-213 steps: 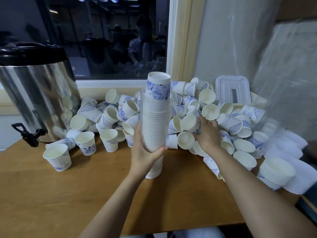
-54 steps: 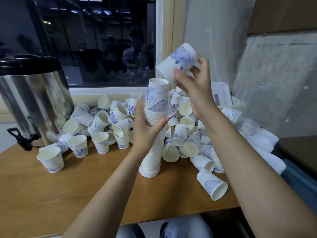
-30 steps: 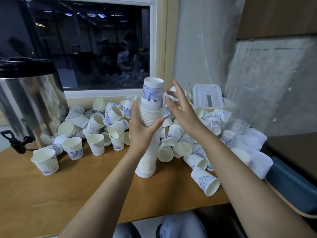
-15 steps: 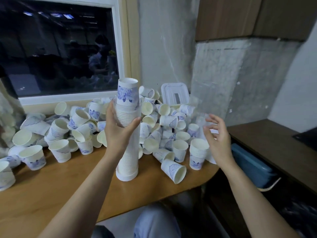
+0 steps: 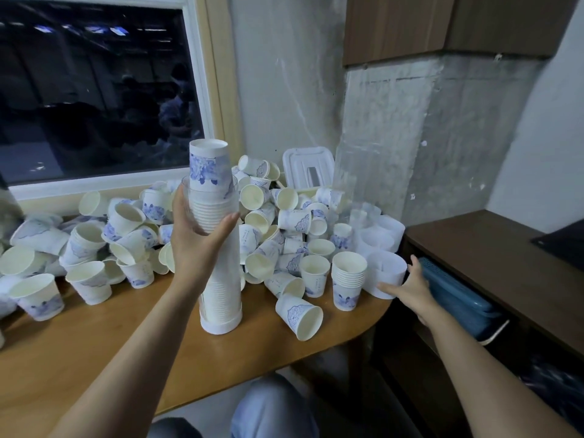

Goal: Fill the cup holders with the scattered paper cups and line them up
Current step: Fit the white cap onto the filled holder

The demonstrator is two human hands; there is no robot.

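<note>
Nearest, a knee in pale cloth (image 5: 271, 406) under the rounded edge of the wooden worktop (image 5: 94, 343). Both bare forearms reach forward over it. One paper cup (image 5: 300, 314) lies on its side near the edge, mouth towards the camera. Just left of it a tall clear cup holder (image 5: 221, 289) stands upright on its white base, packed with nested cups, the top cup poking out above the rim. The left hand (image 5: 196, 245) has its grip clamped round the holder's upper part, thumb in front. To the right stands a short stack of cups (image 5: 347, 279). Beside that, at the worktop's right end, the right hand (image 5: 410, 287) holds the white base of a second holder (image 5: 387, 270), its grip closed on it with the thumb along the front and the fingers round the far side. Behind, scattered cups (image 5: 278, 222) heap up to the wall, with a white lid (image 5: 308, 167) at the back. Dark window (image 5: 94, 90) beyond.
</note>
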